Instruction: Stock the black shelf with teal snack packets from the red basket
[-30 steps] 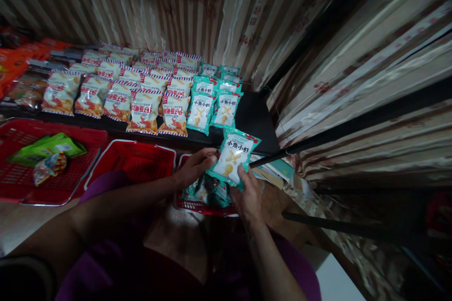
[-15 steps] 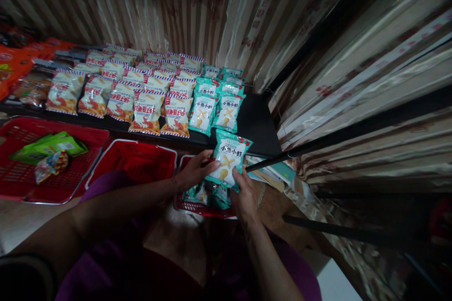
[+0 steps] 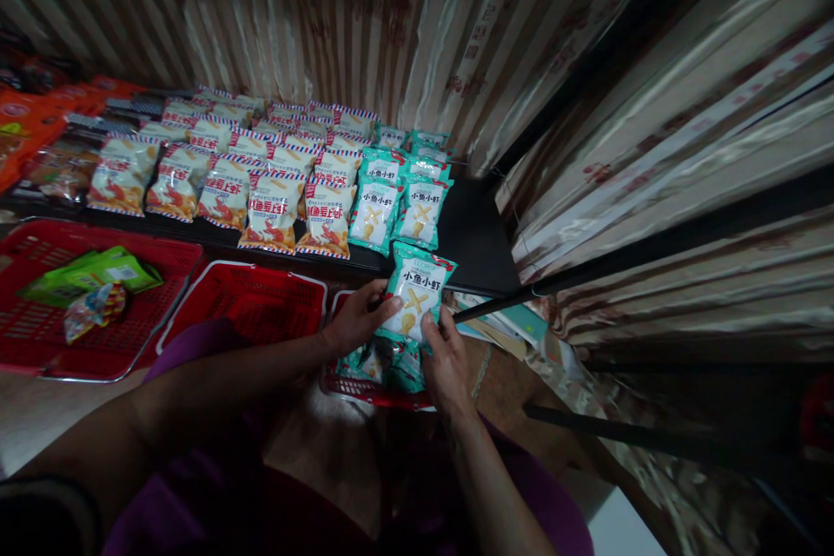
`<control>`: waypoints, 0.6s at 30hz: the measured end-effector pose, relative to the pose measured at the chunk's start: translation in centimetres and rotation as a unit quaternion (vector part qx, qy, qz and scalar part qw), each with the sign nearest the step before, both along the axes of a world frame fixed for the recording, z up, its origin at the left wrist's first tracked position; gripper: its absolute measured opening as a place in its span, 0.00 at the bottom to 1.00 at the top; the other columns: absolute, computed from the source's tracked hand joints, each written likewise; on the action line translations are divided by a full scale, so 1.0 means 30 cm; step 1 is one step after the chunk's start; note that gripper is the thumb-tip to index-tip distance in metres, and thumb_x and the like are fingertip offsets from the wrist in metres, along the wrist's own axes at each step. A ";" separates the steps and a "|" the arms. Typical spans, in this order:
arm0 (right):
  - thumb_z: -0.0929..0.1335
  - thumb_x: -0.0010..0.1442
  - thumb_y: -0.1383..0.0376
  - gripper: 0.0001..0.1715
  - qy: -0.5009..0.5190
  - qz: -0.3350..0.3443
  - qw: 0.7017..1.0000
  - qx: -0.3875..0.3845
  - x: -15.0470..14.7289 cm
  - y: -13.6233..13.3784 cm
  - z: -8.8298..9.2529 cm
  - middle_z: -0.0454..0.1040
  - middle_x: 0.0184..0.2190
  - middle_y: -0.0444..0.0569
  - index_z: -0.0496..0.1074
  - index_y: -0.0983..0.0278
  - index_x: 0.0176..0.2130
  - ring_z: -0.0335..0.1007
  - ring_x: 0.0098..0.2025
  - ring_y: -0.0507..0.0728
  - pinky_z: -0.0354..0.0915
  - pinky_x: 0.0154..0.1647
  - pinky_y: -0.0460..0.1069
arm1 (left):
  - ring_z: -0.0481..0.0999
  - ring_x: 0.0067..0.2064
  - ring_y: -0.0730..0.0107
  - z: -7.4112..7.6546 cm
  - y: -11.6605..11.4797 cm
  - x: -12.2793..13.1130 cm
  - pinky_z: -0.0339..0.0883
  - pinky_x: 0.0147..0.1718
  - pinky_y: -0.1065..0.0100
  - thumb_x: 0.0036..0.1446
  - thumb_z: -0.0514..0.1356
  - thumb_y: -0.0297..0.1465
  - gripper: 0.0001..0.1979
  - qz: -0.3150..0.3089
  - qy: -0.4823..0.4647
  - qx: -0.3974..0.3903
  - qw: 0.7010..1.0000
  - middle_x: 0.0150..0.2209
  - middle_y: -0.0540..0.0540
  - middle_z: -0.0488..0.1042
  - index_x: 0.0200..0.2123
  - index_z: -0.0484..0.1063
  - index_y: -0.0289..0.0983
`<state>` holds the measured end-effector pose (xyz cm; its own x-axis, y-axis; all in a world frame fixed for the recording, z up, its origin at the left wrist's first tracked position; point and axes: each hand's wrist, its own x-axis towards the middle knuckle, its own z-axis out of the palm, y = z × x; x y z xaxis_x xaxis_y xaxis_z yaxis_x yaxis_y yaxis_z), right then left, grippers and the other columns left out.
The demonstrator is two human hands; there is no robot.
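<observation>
Between my two hands is a teal and white snack bag (image 3: 417,300), upright with its printed front facing me. My left hand (image 3: 358,320) grips its left edge, thumb on the front. My right hand (image 3: 448,356) pinches its lower right side; the fingers behind the bag are hidden. Below it, a red basket (image 3: 355,387) holds more teal bags (image 3: 407,367). Just beyond, matching teal bags (image 3: 374,213) stand in two columns at the right of the black shelf (image 3: 473,221).
Left of them stand rows of white and orange snack bags (image 3: 270,213). Orange packages (image 3: 26,126) lie at the far left. Another red basket (image 3: 234,300) sits below the shelf, beside a red basket (image 3: 175,278) with green packets (image 3: 97,269). A black pole (image 3: 586,265) crosses at right.
The held bag has shifted slightly left and turned more upright, with my right hand moving left along with it. Both hands keep their hold.
</observation>
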<state>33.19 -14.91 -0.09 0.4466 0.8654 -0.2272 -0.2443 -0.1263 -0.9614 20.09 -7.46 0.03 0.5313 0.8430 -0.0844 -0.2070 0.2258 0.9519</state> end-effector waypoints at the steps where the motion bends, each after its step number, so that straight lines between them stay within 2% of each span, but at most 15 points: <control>1: 0.70 0.51 0.51 0.38 0.003 -0.002 1.000 -0.002 0.000 0.000 0.002 0.77 0.46 0.47 0.63 0.59 0.58 0.74 0.42 0.58 0.70 0.40 0.50 | 0.75 0.36 0.67 -0.001 0.001 -0.001 0.69 0.35 0.67 0.48 0.63 0.47 0.25 0.002 0.000 0.004 1.000 0.35 0.47 0.75 0.42 0.69 0.34; 5: 0.71 0.50 0.50 0.38 0.007 -0.010 1.000 -0.009 -0.004 0.000 0.011 0.77 0.45 0.48 0.64 0.60 0.57 0.74 0.42 0.58 0.69 0.40 0.50 | 0.73 0.36 0.67 -0.003 0.006 -0.007 0.69 0.35 0.67 0.50 0.62 0.46 0.23 0.018 0.017 0.032 0.999 0.35 0.47 0.74 0.42 0.69 0.34; 13: 0.72 0.50 0.53 0.31 -0.031 0.033 0.998 0.036 -0.010 -0.003 0.018 0.76 0.47 0.49 0.69 0.60 0.51 0.74 0.43 0.58 0.70 0.40 0.49 | 0.73 0.41 0.64 -0.017 -0.009 -0.019 0.69 0.39 0.66 0.54 0.59 0.45 0.22 0.020 0.062 0.105 0.992 0.39 0.46 0.74 0.45 0.69 0.35; 18: 0.72 0.51 0.53 0.32 -0.040 0.020 0.999 0.029 0.004 0.003 -0.013 0.78 0.44 0.48 0.68 0.58 0.53 0.75 0.40 0.58 0.70 0.39 0.51 | 0.74 0.43 0.63 -0.035 -0.012 -0.010 0.70 0.39 0.65 0.56 0.58 0.43 0.22 0.011 0.048 0.082 0.995 0.44 0.43 0.74 0.48 0.67 0.35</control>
<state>33.31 -14.83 -0.50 0.4256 0.8937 -0.1419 -0.1623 -0.0789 -0.9836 19.78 -7.81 -1.03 0.5090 0.8607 0.0066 -0.1168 0.0615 0.9913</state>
